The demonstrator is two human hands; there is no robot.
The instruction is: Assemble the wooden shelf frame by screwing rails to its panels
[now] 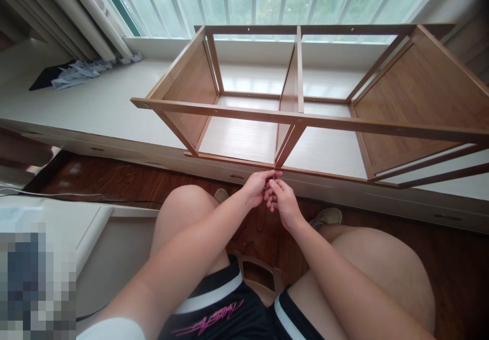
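A brown wooden shelf frame [244, 110] with side panels and a middle divider [289, 103] rests on the white window ledge. At the foot of the divider, by the frame's front lower rail [324, 172], my two hands meet. My left hand [255, 188] is closed, its fingertips close against the rail's underside. Just right of it, my right hand [284, 201] is pinched, with its thumb and forefinger beside the left fingertips. A thin, small thing seems to sit between the fingers, but its kind is hidden.
Behind the frame is a barred window [263, 1], with a grey curtain [72, 14] at left. Pale folded pieces [82, 70] lie on the ledge [126, 101]. White drawer fronts [171, 163] are below. A stool [260, 274] shows between my legs; a white table edge [91, 233] stands left.
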